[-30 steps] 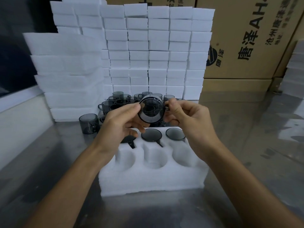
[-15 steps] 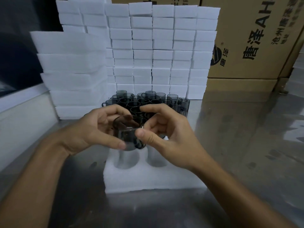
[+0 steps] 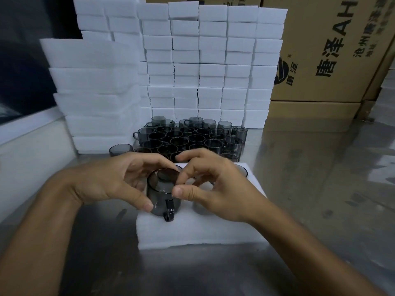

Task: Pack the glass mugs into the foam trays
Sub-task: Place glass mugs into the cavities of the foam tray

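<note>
Head view, landmark: the white foam tray [image 3: 198, 229] lying on the steel table [image 3: 310, 189]; every place below is given from it.

Held mug: a smoky grey glass mug [image 3: 163, 194] is over the tray's front-left pocket, tipped, its round base turned up and away from the camera, its handle pointing down toward the tray's front edge. Whether it already sits in the pocket or hangs just above it cannot be told.

Left hand: the left hand [image 3: 111, 178] comes in from the tray's left side, fingers curled over the top of the held mug and thumb pressed against its left wall, so it grips the glass.

Right hand: the right hand [image 3: 218, 189] comes in from the tray's right side, covering the middle pockets; thumb and forefinger pinch the held mug's right wall near the top of the handle, the other fingers arched above it.

Mug between hands: it lies directly between the two hands, touched by both.

Tray contents: a packed mug [image 3: 241, 170] shows its rim at the tray's back-right corner; the other pockets are mostly hidden by the hands.

Loose mugs: a crowd of grey mugs [image 3: 188, 137] stands just behind the tray.

Foam stacks: piles of white foam pieces [image 3: 203, 60] rise behind those mugs.

Cartons: brown cardboard boxes [image 3: 333, 50] stand behind and right of the tray.
</note>
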